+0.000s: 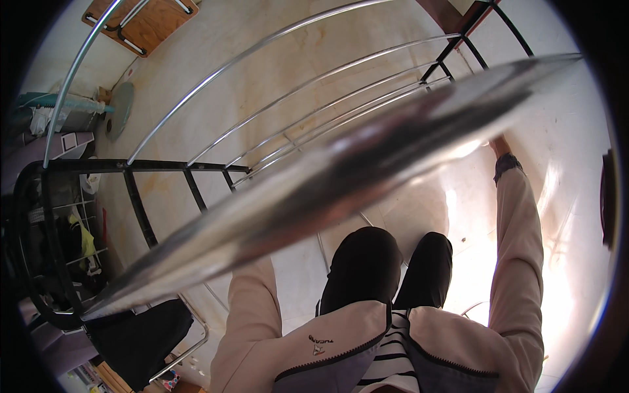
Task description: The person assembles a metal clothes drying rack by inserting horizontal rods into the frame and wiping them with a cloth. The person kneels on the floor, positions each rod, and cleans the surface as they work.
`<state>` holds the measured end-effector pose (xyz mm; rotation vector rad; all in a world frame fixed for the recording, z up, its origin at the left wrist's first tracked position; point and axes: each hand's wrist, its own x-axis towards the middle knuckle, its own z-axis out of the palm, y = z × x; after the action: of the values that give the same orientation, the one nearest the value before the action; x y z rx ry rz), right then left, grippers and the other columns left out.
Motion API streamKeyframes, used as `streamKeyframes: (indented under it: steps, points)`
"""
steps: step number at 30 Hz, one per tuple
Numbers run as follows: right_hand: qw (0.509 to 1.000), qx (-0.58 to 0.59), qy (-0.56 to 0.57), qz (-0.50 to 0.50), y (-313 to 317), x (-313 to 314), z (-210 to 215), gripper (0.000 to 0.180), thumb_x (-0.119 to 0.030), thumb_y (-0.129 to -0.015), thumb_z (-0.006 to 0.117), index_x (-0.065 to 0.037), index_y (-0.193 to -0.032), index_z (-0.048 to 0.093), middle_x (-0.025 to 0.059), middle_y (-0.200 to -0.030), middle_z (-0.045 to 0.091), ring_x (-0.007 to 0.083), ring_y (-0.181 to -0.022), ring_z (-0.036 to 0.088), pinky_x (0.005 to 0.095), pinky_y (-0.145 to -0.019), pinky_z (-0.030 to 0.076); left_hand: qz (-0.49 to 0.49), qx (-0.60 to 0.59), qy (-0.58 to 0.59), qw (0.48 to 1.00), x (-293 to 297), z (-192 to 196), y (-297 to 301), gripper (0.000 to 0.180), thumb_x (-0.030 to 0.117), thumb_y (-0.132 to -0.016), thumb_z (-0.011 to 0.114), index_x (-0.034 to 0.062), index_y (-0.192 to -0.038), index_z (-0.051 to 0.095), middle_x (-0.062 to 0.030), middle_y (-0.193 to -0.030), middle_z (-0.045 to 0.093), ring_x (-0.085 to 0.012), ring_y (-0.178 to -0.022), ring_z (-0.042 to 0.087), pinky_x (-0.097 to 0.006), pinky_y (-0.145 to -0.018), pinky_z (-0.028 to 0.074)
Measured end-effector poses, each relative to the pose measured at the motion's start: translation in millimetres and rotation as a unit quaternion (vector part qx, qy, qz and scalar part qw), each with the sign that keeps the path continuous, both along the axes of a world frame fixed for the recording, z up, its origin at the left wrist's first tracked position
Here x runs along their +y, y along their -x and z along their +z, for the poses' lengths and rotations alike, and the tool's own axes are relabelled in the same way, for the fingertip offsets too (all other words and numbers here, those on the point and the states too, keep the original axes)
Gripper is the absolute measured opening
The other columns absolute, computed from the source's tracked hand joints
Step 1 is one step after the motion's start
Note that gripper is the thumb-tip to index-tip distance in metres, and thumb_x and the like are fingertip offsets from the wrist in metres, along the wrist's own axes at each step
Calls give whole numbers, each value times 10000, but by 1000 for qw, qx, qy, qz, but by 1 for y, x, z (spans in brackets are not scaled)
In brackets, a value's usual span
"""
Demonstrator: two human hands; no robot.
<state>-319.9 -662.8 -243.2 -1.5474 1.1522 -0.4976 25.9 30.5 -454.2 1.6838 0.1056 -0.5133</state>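
A large shiny flat panel [341, 177], blurred and seen almost edge-on, runs diagonally from lower left to upper right right in front of me. My right hand [500, 145] reaches up in a beige sleeve and grips the panel's underside near its upper right end; only the wrist and part of the hand show. My left sleeve [252, 295] rises to the panel's lower middle, and the left hand itself is hidden behind it. Beyond the panel stands a rack [190, 168] with a black frame and curved chrome rods [295, 92].
My dark-trousered legs [367, 262] stand on a cream tiled floor [262, 39]. A wooden seat with metal tubing [141, 23] is at the top left. A black wire shelf with clutter [59, 236] stands at the left, and a black chair [141, 340] at the lower left.
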Motion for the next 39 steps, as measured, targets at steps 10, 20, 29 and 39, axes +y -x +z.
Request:
streamKeyframes:
  steps: [10,20,29,39]
  points:
    - [1000,-12,-6,9,2,-1,-3,553,-167,-849,759,-16,-1339,553,99,-1102,683,193,-973,651,354,-866,518,-26,-90,-76,993,-3,3,-3,213,261,-962,660,51,-994,643,-50,-854,634,-137,-761,615,-241,-701,516]
    - [999,36,24,-20,1,-1,-4,752,-162,-829,775,26,-1461,413,130,-1121,680,205,-979,662,337,-832,527,-39,-238,-142,960,12,-2,-20,220,269,-961,660,51,-987,644,-51,-843,631,-139,-749,616,-237,-699,516]
    - [996,73,54,-6,5,-14,-21,678,-161,-800,793,-55,-1408,512,112,-1096,702,200,-931,676,350,-772,549,-106,17,-181,978,25,-7,-87,173,245,-940,662,78,-912,629,-61,-836,665,-208,-766,651,-346,-654,523]
    - [996,80,38,-12,-6,18,18,521,-69,-877,709,-66,-1372,547,103,-1130,687,190,-989,666,343,-858,548,-282,-210,-306,885,5,-17,-76,211,183,-812,721,7,-851,612,-126,-756,655,-267,-642,647,-419,-531,488]
